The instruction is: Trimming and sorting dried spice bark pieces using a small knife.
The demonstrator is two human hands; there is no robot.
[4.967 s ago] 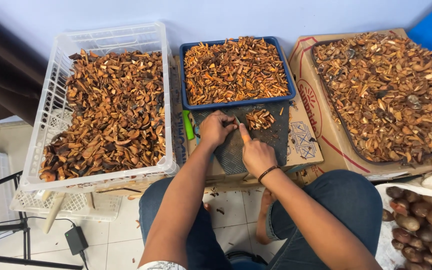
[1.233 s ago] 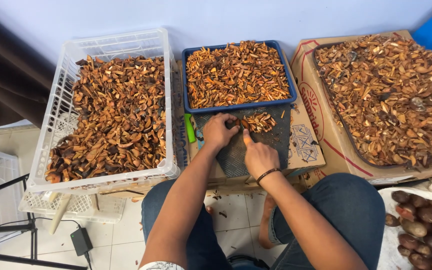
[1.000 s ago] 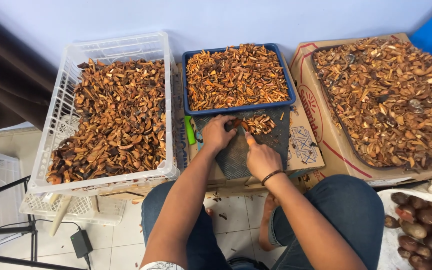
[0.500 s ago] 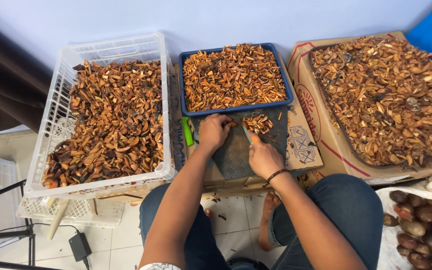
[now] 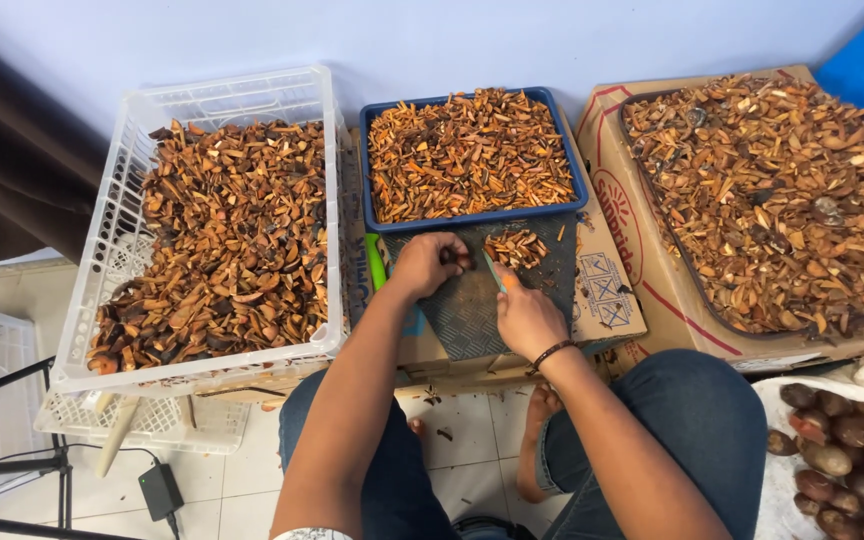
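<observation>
Left of frame: white crate point(image 5: 102, 290) full of brown husk pieces. Centre top: blue tray point(image 5: 367, 180) of finer orange chips. Below it, your dark mat point(image 5: 467, 315) on cardboard. Your left hand point(image 5: 427, 265) sits at the mat's upper left, fingers curled shut around a small dark piece point(image 5: 449, 256); most of it is hidden. Your right hand point(image 5: 524, 318) is just right of it, fingers closed on a thin blade point(image 5: 493, 272) pointing up toward the piece. Small chip pile point(image 5: 515, 247) at the mat's top, beside the blade. Right: cardboard box point(image 5: 617, 200) of chips. Lower right corner: whole brown nuts point(image 5: 842, 465).
</observation>
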